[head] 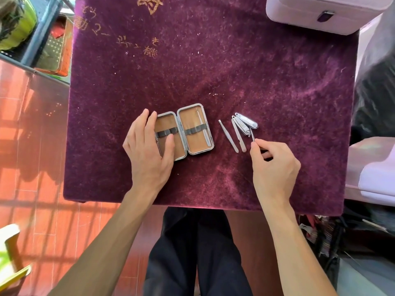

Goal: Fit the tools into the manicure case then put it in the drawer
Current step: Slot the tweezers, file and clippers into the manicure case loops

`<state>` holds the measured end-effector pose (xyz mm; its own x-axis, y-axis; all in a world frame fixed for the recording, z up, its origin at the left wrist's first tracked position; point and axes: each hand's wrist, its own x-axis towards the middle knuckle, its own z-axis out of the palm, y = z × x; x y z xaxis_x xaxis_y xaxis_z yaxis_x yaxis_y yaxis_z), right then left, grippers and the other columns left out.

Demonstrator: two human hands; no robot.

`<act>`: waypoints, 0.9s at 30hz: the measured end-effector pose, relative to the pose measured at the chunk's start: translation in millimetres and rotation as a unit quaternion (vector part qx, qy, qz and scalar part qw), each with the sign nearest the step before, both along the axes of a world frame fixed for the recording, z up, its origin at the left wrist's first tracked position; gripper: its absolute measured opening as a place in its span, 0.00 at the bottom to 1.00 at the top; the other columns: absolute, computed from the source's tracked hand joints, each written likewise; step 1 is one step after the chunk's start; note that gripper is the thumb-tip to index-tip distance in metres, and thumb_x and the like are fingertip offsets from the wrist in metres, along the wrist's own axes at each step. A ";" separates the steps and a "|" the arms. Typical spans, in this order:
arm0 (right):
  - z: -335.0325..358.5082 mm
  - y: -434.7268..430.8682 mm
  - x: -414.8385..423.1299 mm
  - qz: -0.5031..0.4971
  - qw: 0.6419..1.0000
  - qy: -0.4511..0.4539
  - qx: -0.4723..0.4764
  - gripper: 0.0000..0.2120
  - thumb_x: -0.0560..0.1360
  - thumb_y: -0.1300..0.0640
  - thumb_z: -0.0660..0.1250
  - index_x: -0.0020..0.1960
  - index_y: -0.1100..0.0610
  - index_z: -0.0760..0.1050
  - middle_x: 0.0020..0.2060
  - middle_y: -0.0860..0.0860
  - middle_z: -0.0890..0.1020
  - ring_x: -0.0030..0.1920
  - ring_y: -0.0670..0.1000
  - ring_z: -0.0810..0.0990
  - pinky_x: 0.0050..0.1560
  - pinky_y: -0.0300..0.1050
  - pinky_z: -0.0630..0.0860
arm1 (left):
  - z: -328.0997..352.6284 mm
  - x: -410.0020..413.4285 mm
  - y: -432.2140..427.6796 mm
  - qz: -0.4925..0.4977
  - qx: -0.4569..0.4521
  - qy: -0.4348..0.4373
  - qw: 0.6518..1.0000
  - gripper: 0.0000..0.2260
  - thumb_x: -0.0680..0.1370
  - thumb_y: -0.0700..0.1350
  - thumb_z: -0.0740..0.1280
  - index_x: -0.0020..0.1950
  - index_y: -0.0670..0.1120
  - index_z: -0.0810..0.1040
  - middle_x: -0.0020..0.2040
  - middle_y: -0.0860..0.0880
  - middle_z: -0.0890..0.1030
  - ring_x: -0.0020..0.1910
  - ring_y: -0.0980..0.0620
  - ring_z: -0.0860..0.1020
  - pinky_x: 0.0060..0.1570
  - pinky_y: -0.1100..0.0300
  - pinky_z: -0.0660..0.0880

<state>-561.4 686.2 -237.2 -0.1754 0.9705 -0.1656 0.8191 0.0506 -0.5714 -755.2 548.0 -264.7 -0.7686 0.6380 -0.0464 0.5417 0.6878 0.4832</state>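
Partly hidden: the left half of the manicure case [193, 146], its outer edge and near corner under the left hand [147, 152]. Lying open and flat near the middle of the purple velvet cloth [213, 65], two metal-rimmed halves hinged side by side, tan lining inside, a dark elastic band [192, 131] across each. Tucked under the band in the right half, close to the outer rim, one slim metal tool [204, 131]. Left fingers straight and together, laid over the case's far-left edge, thumb on the lining just below the band. To the right of the case and apart from it, tweezers [228, 135], then a nail file [239, 135] and folding clippers [246, 123] touching in a fan. Just beside those, the right hand [275, 167], thumb and forefinger pinched on a thin pick [252, 136], its lower end lost among the curled fingers; tip touching the clippers or merely near them, impossible to tell. Cut off at the top right corner, a pale lilac box [320, 16] with a dark latch.
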 end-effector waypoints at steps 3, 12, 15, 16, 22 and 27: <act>0.1 0.0 1.7 -0.001 1.000 -0.013 0.018 0.07 0.80 0.59 0.72 0.55 0.55 0.88 0.46 0.52 0.87 0.41 0.51 0.83 0.51 0.48 0.78 | 0.5 1.0 0.3 -0.001 0.001 -0.005 1.000 0.26 0.81 0.51 0.62 0.78 0.44 0.66 0.79 0.47 0.66 0.78 0.47 0.63 0.76 0.55 0.53; 8.7 -6.0 14.1 -0.042 0.997 0.033 -0.063 0.10 0.77 0.60 0.72 0.55 0.51 0.87 0.45 0.47 0.84 0.41 0.38 0.82 0.49 0.29 0.75 | 1.3 0.3 0.0 0.003 0.003 -0.016 1.000 0.25 0.81 0.50 0.63 0.78 0.45 0.66 0.79 0.48 0.65 0.78 0.47 0.62 0.76 0.53 0.54; 17.9 -9.7 18.1 -0.072 0.990 0.064 -0.100 0.13 0.75 0.59 0.72 0.46 0.39 0.83 0.43 0.46 0.85 0.39 0.36 0.81 0.42 0.24 0.73 | 6.9 0.9 1.0 0.013 0.012 -0.049 0.999 0.26 0.81 0.48 0.67 0.78 0.45 0.66 0.79 0.47 0.65 0.78 0.47 0.62 0.76 0.50 0.56; 21.0 -11.3 19.4 -0.083 0.988 0.067 -0.110 0.14 0.75 0.58 0.72 0.43 0.37 0.82 0.42 0.47 0.85 0.37 0.38 0.81 0.41 0.27 0.75 | 10.3 1.6 1.1 0.018 0.026 -0.058 0.998 0.27 0.80 0.48 0.69 0.77 0.44 0.67 0.78 0.46 0.66 0.77 0.46 0.63 0.76 0.50 0.57; 34.6 -33.7 16.0 -0.102 0.976 0.137 -0.134 0.08 0.79 0.55 0.72 0.51 0.43 0.86 0.44 0.47 0.88 0.41 0.46 0.85 0.45 0.46 0.84 | 46.9 26.6 5.3 0.029 0.132 -0.243 0.961 0.02 0.78 0.47 0.72 0.50 0.51 0.82 0.40 0.55 0.82 0.37 0.60 0.77 0.41 0.70 0.72; 43.3 -53.7 -15.9 -0.037 0.969 0.216 -0.117 0.14 0.82 0.58 0.71 0.54 0.37 0.83 0.49 0.45 0.87 0.47 0.46 0.87 0.48 0.36 0.82 | 61.5 48.6 17.7 0.060 0.123 -0.480 0.867 0.12 0.79 0.57 0.69 0.43 0.52 0.86 0.33 0.53 0.83 0.26 0.65 0.74 0.31 0.71 0.69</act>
<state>-577.3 632.5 -194.0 -0.2085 0.9279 -0.3090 0.4980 -0.1712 -0.8501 -706.6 565.8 -203.2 -0.5132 0.6369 -0.5753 -0.2593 0.5239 0.8113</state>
